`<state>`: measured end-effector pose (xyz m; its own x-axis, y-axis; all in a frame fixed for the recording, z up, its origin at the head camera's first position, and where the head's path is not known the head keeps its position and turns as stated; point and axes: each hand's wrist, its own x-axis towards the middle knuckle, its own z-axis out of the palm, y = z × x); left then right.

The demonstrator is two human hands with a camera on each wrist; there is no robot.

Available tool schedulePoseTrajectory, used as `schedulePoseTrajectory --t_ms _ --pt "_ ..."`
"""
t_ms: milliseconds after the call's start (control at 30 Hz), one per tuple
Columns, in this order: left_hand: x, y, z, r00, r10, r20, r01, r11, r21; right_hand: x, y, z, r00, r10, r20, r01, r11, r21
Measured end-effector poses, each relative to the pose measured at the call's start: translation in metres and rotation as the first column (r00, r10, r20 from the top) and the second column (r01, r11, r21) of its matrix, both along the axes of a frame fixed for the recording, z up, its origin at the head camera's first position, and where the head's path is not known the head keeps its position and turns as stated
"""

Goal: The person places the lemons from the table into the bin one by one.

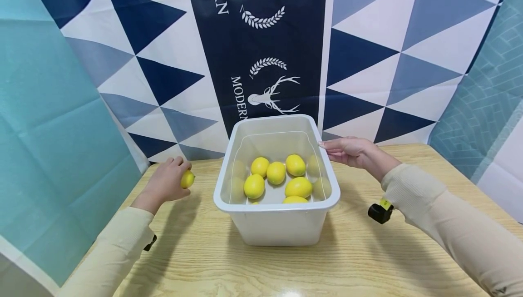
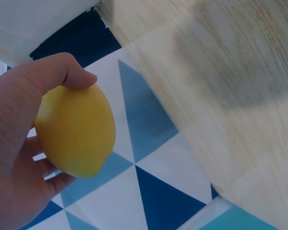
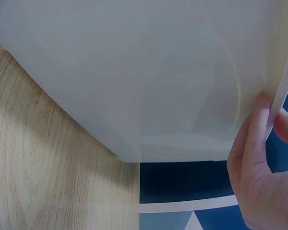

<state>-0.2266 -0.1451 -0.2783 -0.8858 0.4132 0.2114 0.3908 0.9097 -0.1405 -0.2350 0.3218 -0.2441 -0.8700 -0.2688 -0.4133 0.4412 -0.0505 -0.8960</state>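
Observation:
A yellow lemon (image 2: 77,129) is held in my left hand (image 1: 166,180), thumb on one side and fingers on the other, to the left of a white plastic bin (image 1: 282,226). In the left wrist view, most of the lemon shows past the thumb. My right hand (image 1: 349,150) is at the bin's right edge; in the right wrist view its fingers (image 3: 257,136) lie against the outer wall under the rim, the thumb across the rim from them. Several lemons (image 1: 276,173) lie on the bin's floor, and its front wall partly hides the nearest ones.
The bin stands on a light wood-grain table (image 1: 196,251). Behind it hangs a patterned cloth (image 1: 261,61) with triangles and deer prints. Teal sheets (image 1: 61,120) hang at both sides. A small black device (image 1: 380,213) is at the right wrist.

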Motion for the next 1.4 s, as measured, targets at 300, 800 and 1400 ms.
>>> schedulePoseTrajectory --t_ms 300,800,1400 --pt "0.001 0.005 0.008 1.0 0.016 0.011 -0.016 1.0 -0.006 -0.001 0.0 0.0 1.0 0.003 -0.001 -0.003 1.0 -0.003" --pt "0.002 0.021 0.026 1.0 -0.007 0.01 0.007 1.0 -0.017 0.0 0.0 -0.001 1.0 0.004 0.003 -0.004 1.0 -0.008" --pt "0.004 0.037 0.039 1.0 -0.005 0.0 0.005 0.999 -0.04 -0.001 0.002 -0.003 1.0 0.011 -0.003 -0.011 1.0 0.0"
